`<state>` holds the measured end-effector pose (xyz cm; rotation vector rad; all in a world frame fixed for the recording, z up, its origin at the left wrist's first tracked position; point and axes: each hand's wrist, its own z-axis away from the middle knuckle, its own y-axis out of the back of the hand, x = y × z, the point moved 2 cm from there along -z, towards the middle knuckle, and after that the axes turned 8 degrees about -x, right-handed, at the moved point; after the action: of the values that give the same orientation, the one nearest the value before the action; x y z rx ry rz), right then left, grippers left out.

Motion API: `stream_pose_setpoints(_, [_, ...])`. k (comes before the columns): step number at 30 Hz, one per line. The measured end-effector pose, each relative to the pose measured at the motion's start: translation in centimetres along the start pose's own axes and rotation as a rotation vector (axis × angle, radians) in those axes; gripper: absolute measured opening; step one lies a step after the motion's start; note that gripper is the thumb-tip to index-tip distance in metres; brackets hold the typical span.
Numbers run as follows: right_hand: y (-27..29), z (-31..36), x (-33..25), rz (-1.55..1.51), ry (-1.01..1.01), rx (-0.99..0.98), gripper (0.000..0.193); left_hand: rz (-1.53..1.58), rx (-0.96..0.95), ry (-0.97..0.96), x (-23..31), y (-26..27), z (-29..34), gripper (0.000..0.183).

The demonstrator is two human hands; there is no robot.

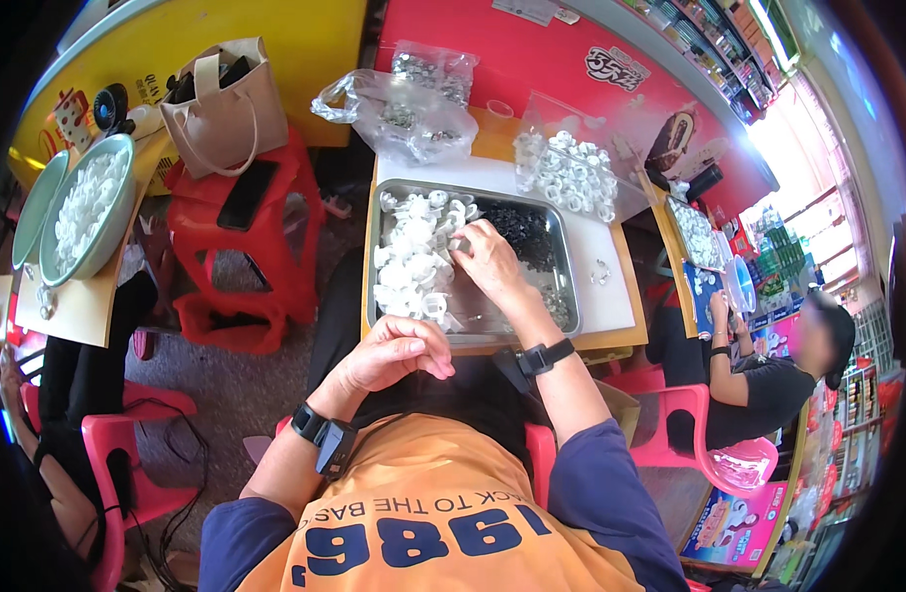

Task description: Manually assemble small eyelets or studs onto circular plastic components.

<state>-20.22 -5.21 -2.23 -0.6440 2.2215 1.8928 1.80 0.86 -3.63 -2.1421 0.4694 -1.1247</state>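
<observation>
A metal tray [569, 286] in front of me holds a heap of white plastic ring-like pieces [411, 252] on its left side. Small black parts [520, 235] fill its upper right, and small greyish clear parts [555, 304] lie lower right. My right hand [488, 261] is over the middle of the tray, thumb and fingers closed around a white piece at the heap's edge; the fingertips partly hide it. Nearer my body, my left hand [399, 350] hovers by the tray's lower left edge. Its fingers are loosely bent, thumb apart, with nothing visible in them.
Clear bags of small metal-looking parts [414, 118] lie behind the tray, and a bag of white rings [571, 178] sits at its far right. Left are a red stool [211, 222] with a phone and a green basin [117, 212]. Another person [759, 380] works at right.
</observation>
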Motion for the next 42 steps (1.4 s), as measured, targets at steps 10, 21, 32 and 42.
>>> stream_pose_setpoints(10, [6.0, 7.5, -7.8, -0.601, 0.067, 0.107, 0.051, -0.092, 0.515, -0.016, 0.0, -1.1, -0.8, 0.026])
stream_pose_setpoints(21, [6.7, 10.5, -11.0, -0.197, 0.21, 0.086, 0.052, -0.027, 0.454, 0.037, -1.0, -1.5, -0.7, 0.022])
stream_pose_setpoints(32, [8.5, 9.7, 8.4, 0.061, -0.396, 0.127, 0.014, 0.028, 0.22, 0.159, -1.7, -0.9, -0.4, 0.041])
stream_pose_setpoints(42, [7.0, 8.2, 7.4, 0.152, -0.252, -0.105, 0.011, -0.024, 0.231, 0.192, -1.4, -1.1, -0.4, 0.035])
